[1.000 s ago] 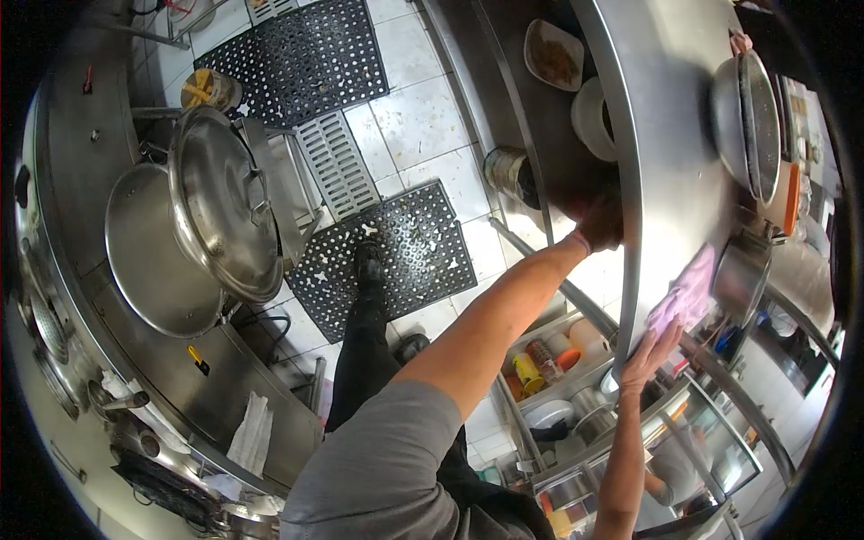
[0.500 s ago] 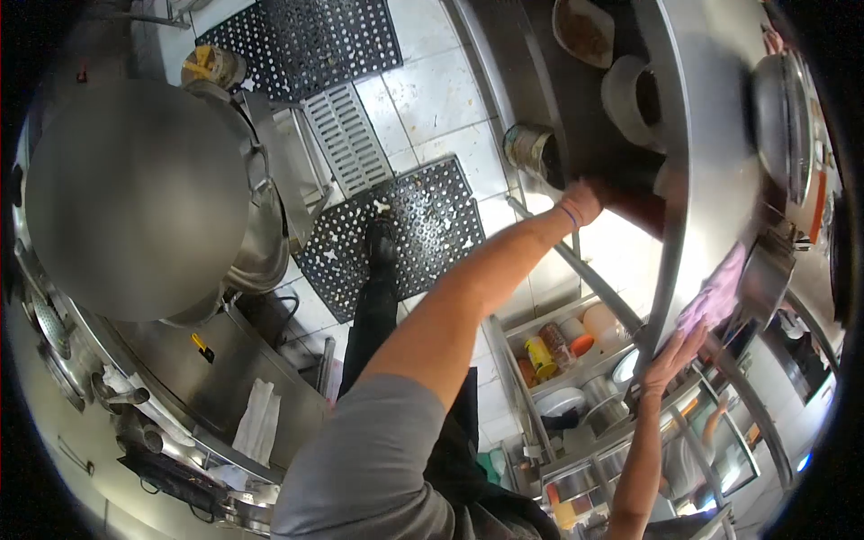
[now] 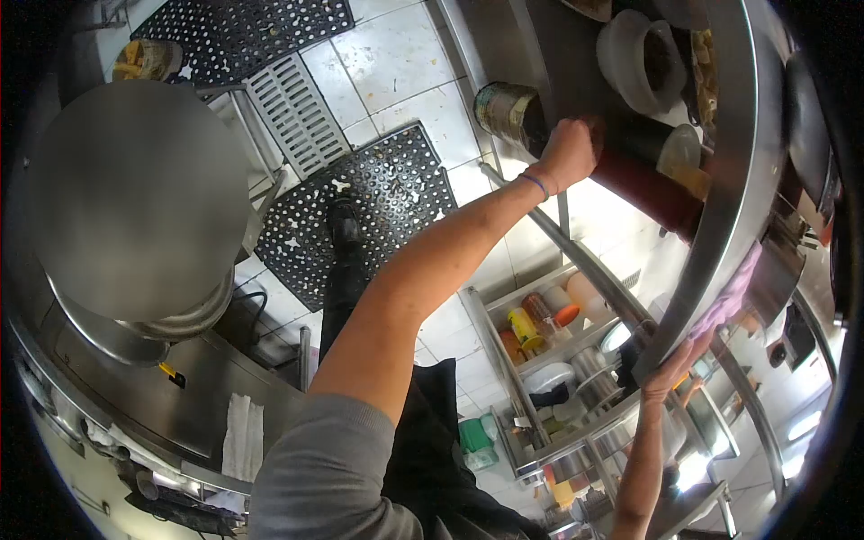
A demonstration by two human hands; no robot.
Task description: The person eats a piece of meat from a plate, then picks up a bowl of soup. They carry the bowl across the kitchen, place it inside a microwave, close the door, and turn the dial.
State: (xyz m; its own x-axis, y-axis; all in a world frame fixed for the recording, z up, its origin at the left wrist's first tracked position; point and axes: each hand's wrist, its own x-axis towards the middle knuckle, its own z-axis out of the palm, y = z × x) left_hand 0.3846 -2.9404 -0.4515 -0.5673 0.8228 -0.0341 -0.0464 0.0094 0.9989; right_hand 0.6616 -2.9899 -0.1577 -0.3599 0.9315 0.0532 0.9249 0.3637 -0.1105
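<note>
My left hand (image 3: 570, 155), with a thin blue band at the wrist, reaches under the metal counter. Its fingers are curled closed against the near end of a dark red cylinder-shaped container (image 3: 655, 193); what lies inside the fingers is hidden. Just left of it is a tin (image 3: 506, 112) with a worn label. Out on the right, my right hand (image 3: 670, 367) rests at the corner of the counter (image 3: 742, 207), its fingers on a pink cloth (image 3: 731, 292) that lies along the edge.
White bowls (image 3: 639, 63) sit on the shelf beneath the counter. Lower down, a rack (image 3: 540, 364) holds jars and metal containers. A perforated black mat (image 3: 396, 193) and a floor grate (image 3: 295, 110) cover the tiles. At left stands a steel table (image 3: 207, 396) with a white towel (image 3: 243, 436).
The view has shifted, showing more of the shelf and the dark red container. My left hand has moved slightly away from the tin. My right hand stays with the pink cloth.
</note>
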